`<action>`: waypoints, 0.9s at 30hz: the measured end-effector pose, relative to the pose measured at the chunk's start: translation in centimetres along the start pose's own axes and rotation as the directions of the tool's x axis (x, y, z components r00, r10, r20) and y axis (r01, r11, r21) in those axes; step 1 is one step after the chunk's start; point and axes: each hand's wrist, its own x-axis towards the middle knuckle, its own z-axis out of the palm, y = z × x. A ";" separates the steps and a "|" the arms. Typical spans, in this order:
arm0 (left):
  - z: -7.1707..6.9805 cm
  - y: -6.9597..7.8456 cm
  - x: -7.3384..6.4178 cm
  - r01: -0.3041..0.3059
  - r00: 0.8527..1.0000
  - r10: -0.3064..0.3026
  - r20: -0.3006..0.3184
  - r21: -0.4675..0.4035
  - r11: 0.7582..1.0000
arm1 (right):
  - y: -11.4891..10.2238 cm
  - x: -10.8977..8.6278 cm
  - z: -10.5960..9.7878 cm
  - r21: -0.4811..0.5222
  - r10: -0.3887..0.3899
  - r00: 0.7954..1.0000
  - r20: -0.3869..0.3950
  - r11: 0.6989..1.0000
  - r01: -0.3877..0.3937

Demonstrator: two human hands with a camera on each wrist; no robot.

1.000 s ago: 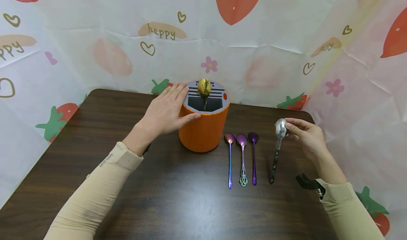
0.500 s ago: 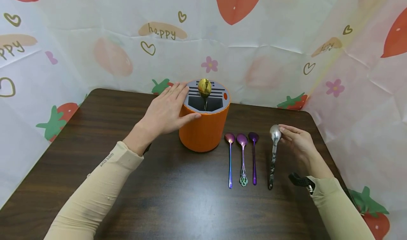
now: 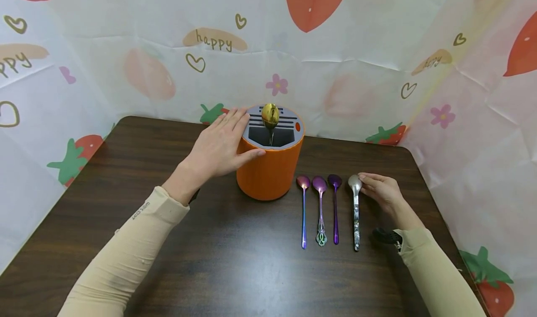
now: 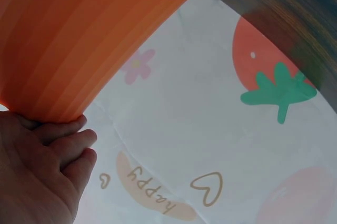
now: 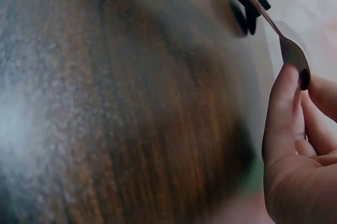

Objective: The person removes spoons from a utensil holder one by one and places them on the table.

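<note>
An orange cylindrical cutlery holder (image 3: 268, 177) with a grey slotted top stands near the back of the table, a gold spoon (image 3: 270, 115) upright in its front compartment. My left hand (image 3: 218, 144) rests against the holder's upper left side, fingers straight and thumb along the front; its orange wall (image 4: 89, 34) fills the corner of the left wrist view. At the right, my right hand (image 3: 383, 193) pinches the bowl of a silver spoon with a dark patterned handle (image 3: 356, 221). In the right wrist view, thumb and fingers meet at this spoon's bowl (image 5: 292, 56).
Left of the silver spoon lie three spoons side by side: a rainbow-coloured one (image 3: 304, 214), a purple one with an ornate handle end (image 3: 320, 210) and a dark purple one (image 3: 335, 212). A printed cloth (image 3: 344, 51) hangs behind the dark wooden table (image 3: 235, 261).
My right hand has moved left and nearer with the silver spoon, which now lines up beside the dark purple spoon. The left hand and the holder have stayed put.
</note>
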 end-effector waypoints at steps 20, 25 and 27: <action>-0.1 0.0 -0.1 0.004 1.000 -0.004 -0.001 -0.002 1.000 | 0.3 1.2 1.7 -0.439 -0.102 0.990 -0.092 0.897 0.052; -0.1 0.0 -0.1 0.000 1.000 0.000 -0.006 -0.004 1.000 | 0.4 1.1 1.9 -0.517 -0.150 0.982 -0.118 0.853 0.069; -0.1 0.0 -0.1 -0.001 1.000 0.001 -0.010 -0.003 1.000 | 0.4 1.1 1.9 -0.528 -0.157 0.979 -0.128 0.846 0.067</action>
